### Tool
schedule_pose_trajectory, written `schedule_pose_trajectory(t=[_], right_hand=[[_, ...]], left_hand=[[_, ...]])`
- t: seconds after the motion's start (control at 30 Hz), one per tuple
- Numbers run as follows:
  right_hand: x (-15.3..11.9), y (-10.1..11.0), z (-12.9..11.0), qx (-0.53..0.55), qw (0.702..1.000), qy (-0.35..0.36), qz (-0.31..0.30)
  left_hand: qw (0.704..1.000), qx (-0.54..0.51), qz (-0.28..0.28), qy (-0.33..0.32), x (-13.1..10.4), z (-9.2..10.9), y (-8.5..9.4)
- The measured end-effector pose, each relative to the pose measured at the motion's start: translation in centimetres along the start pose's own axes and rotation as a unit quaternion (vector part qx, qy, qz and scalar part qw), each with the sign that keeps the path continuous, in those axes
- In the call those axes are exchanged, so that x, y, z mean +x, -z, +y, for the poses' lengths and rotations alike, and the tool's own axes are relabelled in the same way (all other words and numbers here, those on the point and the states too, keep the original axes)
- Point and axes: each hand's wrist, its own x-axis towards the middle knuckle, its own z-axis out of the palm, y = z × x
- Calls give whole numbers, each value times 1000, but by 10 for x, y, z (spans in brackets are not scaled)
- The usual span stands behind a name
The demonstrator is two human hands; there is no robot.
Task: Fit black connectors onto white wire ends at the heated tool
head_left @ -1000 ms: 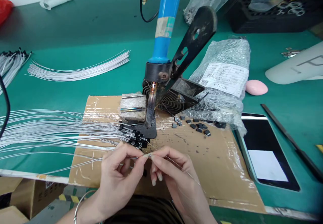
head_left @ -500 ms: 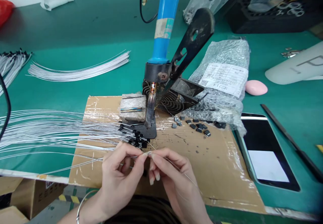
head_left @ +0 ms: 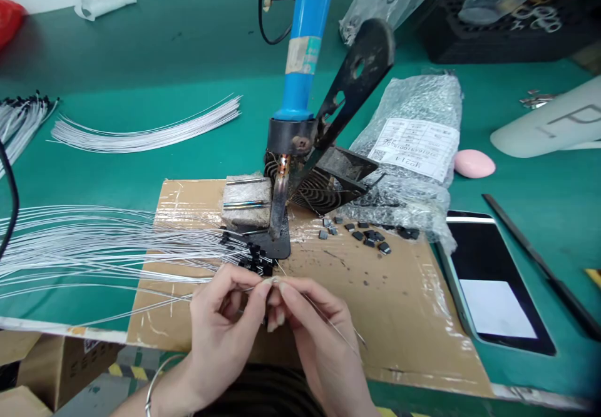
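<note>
My left hand [head_left: 230, 323] and my right hand [head_left: 323, 335] meet at the front of the cardboard, fingertips nearly touching. Each one is closed in a pinch. Between the left thumb and forefinger is the end of a thin white wire, mostly covered by the fingers. A fine bare-looking strand [head_left: 334, 328] passes through the right fingers and trails over the back of that hand. Just beyond the fingertips lie white wires [head_left: 188, 241] with small black connectors [head_left: 256, 257] on their ends. Whatever small part sits at the pinch itself is hidden.
A blue soldering iron [head_left: 303, 47] stands in its black holder [head_left: 361, 60], beside a grey sponge block [head_left: 246, 201]. Small black pieces [head_left: 370, 235] lie on the cardboard [head_left: 399, 317]. Rightward are a bubble-wrap bag [head_left: 413, 135], a phone [head_left: 498, 279] and a dark thin tool [head_left: 539, 263].
The right fingers have shifted slightly and curled closer in beside the left fingertips. The fine strand's end now shows past the right hand. The view has moved a little.
</note>
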Motion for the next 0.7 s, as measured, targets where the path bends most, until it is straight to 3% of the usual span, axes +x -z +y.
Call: schedule_pose_trajectory(t=[0.07, 0.1, 0.13, 0.2, 0.3, 0.33, 0.4, 0.7], right_hand=[[5, 11, -7, -114, 991, 47, 48], [10, 18, -13, -194, 972, 92, 101], [17, 25, -19, -283, 935, 159, 144], [32, 38, -30, -463, 825, 266, 184], [55, 51, -41, -651, 663, 317, 187], [60, 53, -42, -673, 641, 321, 180], [65, 54, -42, -693, 619, 329, 169], [50, 61, -39, -709, 591, 355, 148]], left_hand=[[999, 34, 21, 2, 2, 0, 3], [998, 51, 29, 1, 2, 0, 5], [998, 62, 31, 3, 3, -1, 7], [997, 67, 27, 11, 4, -1, 9], [998, 57, 26, 23, 4, 0, 9], [998, 52, 27, 26, 3, 1, 9], [998, 45, 27, 28, 3, 2, 9], [998, 50, 24, 25, 6, 5, 11]])
